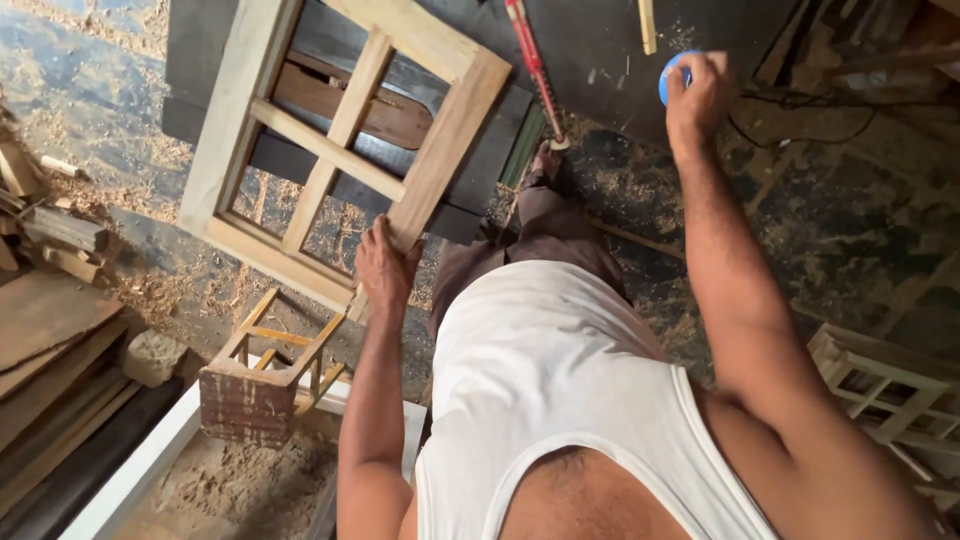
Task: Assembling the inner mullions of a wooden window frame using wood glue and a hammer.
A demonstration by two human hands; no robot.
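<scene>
1. Wood first: the pale window frame (340,140) is the biggest item in view. It lies on the dark workbench (600,60), with its near corner hanging off the bench edge over the floor. I judge it could tip or slide off if the hold on that corner slackens, since much of its lower rail looks unsupported.

2. Left hand (385,268): fingers closed around the frame's near corner, thumb on the top face. The grip is one-handed and far from the frame's middle, so a sideways pull could twist the frame on the bench.

3. Small wooden stool (262,385) stands on the floor below the overhang, beside a white board (140,470). A dropped frame would likely land on it and chip a joint.

4. Shavings and sawdust (230,480) cover the floor around the person's foot (548,160). I note a slip risk while the body leans across.

5. Red-handled tool (535,70) lies on the bench between the frame and the far arm; a shifted frame could knock it off towards the foot.

6. Right hand (700,95): reached out, fingers curled over a small blue round object (668,75) on the bench. I cannot tell what it is; with attention divided, it could be fumbled.
</scene>
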